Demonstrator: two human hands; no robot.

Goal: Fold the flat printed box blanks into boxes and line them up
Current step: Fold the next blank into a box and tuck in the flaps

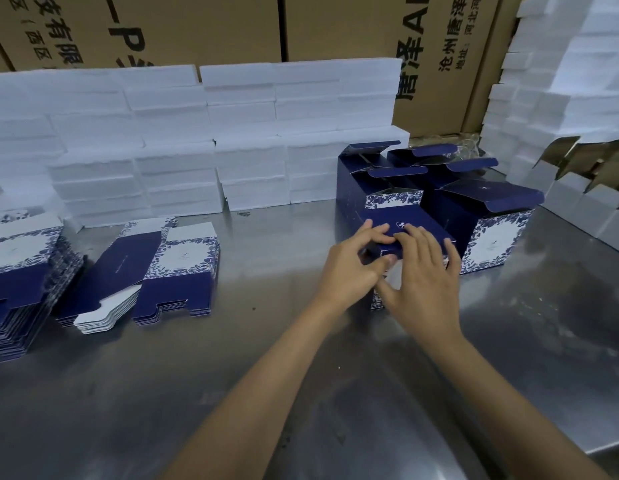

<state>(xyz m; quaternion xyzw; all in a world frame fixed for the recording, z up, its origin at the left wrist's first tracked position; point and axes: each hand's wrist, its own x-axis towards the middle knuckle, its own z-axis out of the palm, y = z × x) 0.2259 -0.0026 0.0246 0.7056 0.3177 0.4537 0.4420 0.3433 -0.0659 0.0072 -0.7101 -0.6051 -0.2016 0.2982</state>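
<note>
A navy box with a blue floral border point(410, 226) stands on the steel table right of centre. My left hand point(353, 263) grips its near left edge, thumb and fingers curled on the top flap. My right hand point(424, 275) lies over the box's top and front, fingers spread and pressing the flap. Behind and to the right stand several folded boxes point(488, 216) with lids open. Two stacks of flat printed blanks point(169, 271) point(20, 278) lie at the left.
White foam blocks point(204, 140) form a wall along the back, with more piled at the right point(578, 81). Brown shipping cartons point(439, 46) stand behind them. Silver-lined open boxes point(585, 188) sit at the far right. The steel table point(301, 375) stretches toward me.
</note>
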